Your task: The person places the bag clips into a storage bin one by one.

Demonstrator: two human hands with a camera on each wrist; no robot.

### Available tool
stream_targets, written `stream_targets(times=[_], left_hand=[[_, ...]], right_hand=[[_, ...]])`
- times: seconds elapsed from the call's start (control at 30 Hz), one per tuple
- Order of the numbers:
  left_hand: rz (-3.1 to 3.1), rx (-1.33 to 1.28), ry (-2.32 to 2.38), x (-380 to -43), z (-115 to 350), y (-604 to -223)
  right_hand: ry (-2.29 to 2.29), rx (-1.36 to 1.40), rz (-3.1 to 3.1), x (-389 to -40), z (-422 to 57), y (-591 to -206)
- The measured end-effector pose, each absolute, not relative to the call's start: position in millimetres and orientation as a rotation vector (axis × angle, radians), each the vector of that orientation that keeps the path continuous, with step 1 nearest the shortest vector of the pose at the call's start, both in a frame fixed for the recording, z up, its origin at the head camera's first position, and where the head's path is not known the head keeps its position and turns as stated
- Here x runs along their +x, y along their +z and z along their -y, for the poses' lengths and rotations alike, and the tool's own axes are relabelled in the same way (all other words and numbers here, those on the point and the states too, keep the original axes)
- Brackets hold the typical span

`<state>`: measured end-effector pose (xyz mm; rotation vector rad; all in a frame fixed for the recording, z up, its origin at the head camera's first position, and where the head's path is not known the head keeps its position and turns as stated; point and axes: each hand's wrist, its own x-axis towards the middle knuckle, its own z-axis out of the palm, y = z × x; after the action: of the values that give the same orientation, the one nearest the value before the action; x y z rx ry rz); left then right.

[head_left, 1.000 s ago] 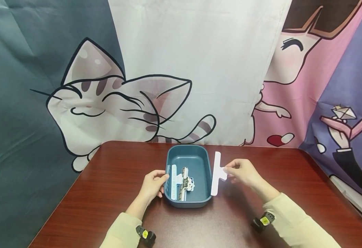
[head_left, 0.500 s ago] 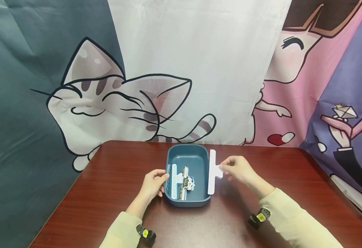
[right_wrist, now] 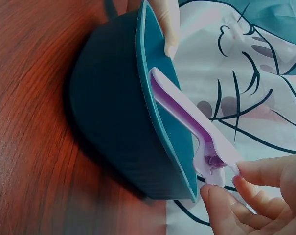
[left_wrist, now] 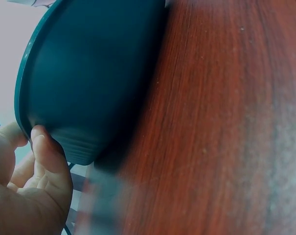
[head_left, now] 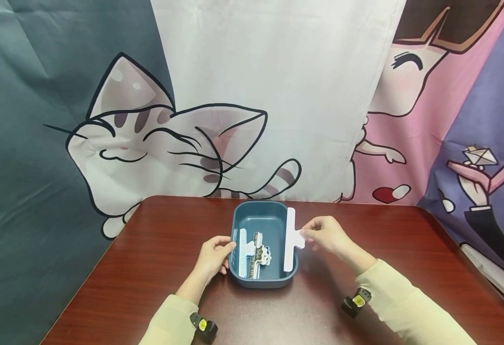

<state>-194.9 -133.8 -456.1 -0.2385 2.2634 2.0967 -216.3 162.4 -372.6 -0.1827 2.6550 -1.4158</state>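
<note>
A pale lilac long-bar clip (head_left: 289,244) hangs over the right rim of a dark teal bin (head_left: 264,283). My right hand (head_left: 328,235) pinches the clip by its handle between thumb and fingertips. In the right wrist view the clip's bar (right_wrist: 182,105) tilts, one end just at the bin's opening. On the bin's opposite side my left hand (head_left: 213,256) grips the rim, thumb over the edge. Inside the bin lie a light blue long-bar clip (head_left: 242,256) and, beside it, black-and-white patterned clips (head_left: 258,256), overlapping so that I cannot tell them apart.
The bin stands on a reddish-brown wooden table (head_left: 161,287), near its far edge. Behind the table hangs a cloth (head_left: 295,96) printed with a cartoon cat and other figures. Dark wrist cameras (head_left: 355,303) are strapped to both sleeves.
My right hand has carried the lilac clip leftward, from beside the bin to over its right rim. The left hand and the clips inside have stayed put.
</note>
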Motion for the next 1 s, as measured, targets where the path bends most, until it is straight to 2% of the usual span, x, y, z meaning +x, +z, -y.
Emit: stream_targets(times=[1.0], left_hand=[[-2.265,-0.239,2.095,-194.8,134.0,-456.9]], right_hand=[[-1.222,-0.218,-2.762,-219.8,-131.5,-373.2]])
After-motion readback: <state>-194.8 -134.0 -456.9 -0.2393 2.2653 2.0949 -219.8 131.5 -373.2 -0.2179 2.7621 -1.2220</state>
